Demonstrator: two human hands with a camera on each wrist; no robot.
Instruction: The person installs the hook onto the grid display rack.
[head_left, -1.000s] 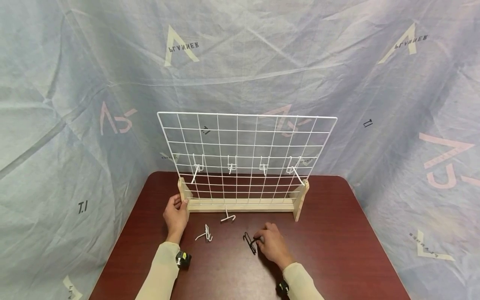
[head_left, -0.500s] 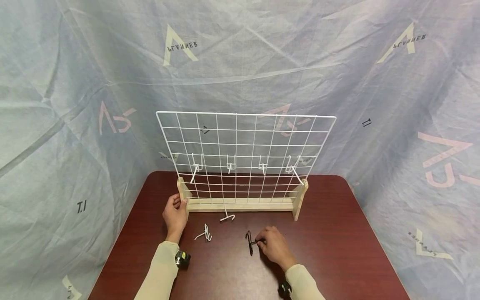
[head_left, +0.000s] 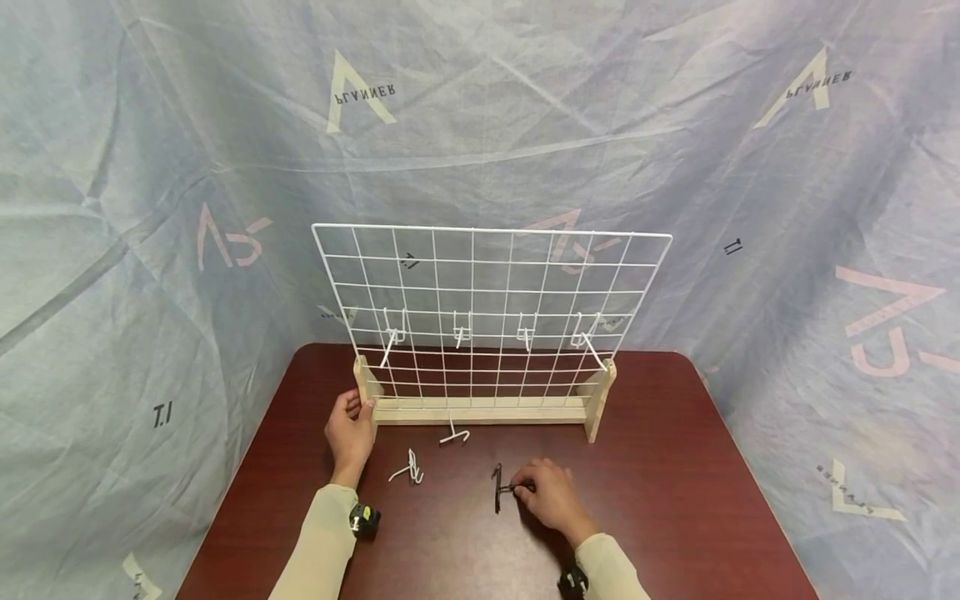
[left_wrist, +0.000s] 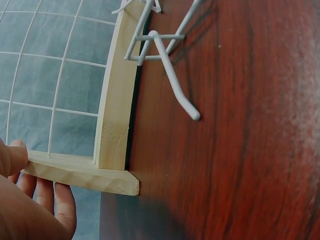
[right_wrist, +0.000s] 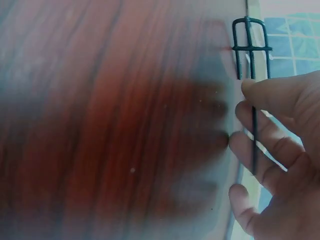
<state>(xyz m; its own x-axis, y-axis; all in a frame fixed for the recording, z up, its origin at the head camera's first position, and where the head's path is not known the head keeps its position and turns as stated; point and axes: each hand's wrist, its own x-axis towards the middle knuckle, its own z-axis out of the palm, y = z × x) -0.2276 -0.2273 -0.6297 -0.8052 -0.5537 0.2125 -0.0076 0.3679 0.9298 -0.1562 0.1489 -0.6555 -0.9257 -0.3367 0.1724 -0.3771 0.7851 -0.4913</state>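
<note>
A white wire grid (head_left: 491,292) stands in a wooden base (head_left: 480,414), with several white hooks hung in a row on it. The left hand (head_left: 351,437) grips the base's left side piece, thumb in front and fingers behind in the left wrist view (left_wrist: 37,200). In the right hand (head_left: 551,498) the stem of a black wire hook (head_left: 498,492) is pinched between thumb and fingers; the right wrist view shows its forked end (right_wrist: 250,48) beyond the thumb. Two loose white hooks (head_left: 412,468) (head_left: 454,435) lie in front of the base.
The dark red table (head_left: 675,467) reaches past the base on both sides. Grey printed cloth (head_left: 480,108) hangs behind the table and at its sides. A small black device (head_left: 365,520) is strapped to the left wrist and another (head_left: 573,581) to the right.
The right hand has shifted slightly right and toward the wearer, and the black hook has turned from slanting to nearly in line with the view. The left hand keeps its hold on the base.
</note>
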